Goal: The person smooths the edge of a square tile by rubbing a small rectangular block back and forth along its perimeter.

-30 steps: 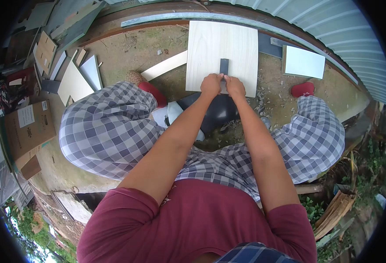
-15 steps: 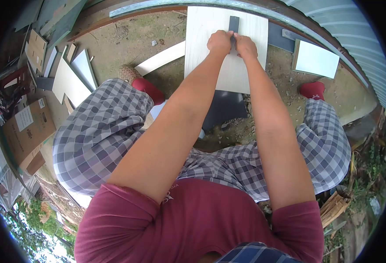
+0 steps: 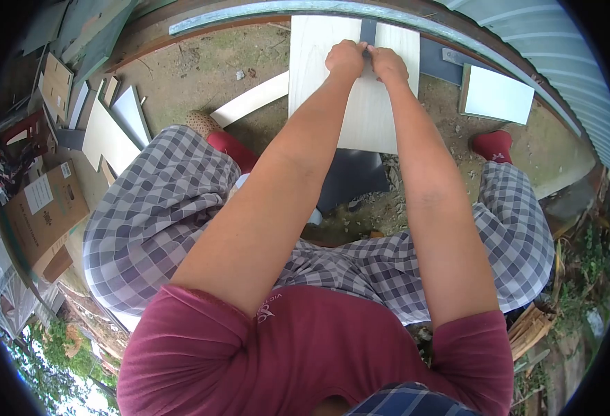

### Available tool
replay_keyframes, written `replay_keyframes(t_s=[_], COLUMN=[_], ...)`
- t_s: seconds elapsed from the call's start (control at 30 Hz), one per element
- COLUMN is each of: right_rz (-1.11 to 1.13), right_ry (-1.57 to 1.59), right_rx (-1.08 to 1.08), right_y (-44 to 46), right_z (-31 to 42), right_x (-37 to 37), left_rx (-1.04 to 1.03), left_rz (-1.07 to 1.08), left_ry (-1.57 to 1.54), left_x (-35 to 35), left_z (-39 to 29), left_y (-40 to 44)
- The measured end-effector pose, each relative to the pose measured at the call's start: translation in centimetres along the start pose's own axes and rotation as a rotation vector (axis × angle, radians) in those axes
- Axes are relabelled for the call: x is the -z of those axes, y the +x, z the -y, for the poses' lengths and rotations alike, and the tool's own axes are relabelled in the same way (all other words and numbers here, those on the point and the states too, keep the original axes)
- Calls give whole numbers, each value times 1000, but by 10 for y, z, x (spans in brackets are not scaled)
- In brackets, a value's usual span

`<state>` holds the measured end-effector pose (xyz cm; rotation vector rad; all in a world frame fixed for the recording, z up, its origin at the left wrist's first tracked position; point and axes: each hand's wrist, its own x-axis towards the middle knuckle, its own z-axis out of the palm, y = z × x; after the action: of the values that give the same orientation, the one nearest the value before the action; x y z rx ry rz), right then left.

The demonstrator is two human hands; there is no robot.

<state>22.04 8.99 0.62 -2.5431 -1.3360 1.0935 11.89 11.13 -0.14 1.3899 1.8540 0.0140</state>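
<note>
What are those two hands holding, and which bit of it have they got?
The dark strip: the left hand and right hand hold its sides, on the half nearer the body. The fingertips are mostly hidden.

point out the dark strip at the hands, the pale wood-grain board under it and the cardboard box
Dark strip [image 3: 368, 31]: head view, its uncovered far end
Pale wood-grain board [image 3: 366, 116]: head view, its bare near half
Cardboard box [image 3: 54, 207]: head view, its printed side
</note>
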Motion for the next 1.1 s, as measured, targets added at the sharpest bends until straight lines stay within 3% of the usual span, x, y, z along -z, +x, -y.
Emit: replay_keyframes(t_s=[0.47, 0.73, 0.83, 1.1], right_rz=[94, 159, 61, 32], right_ry=[-5, -54, -127, -106], right_rx=[7, 63, 163, 105], right_y=[-97, -147, -156, -163], right_z=[-68, -92, -94, -72], right_x=[-60, -79, -90, -87], left_rx=[-195, -98, -83, -46], left_rz=[18, 104, 122, 82], left_ry=[67, -273, -316, -252], left_x=[-37, -43, -40, -29], left_z=[84, 119, 130, 127], left_y=[-99, -158, -166, -159])
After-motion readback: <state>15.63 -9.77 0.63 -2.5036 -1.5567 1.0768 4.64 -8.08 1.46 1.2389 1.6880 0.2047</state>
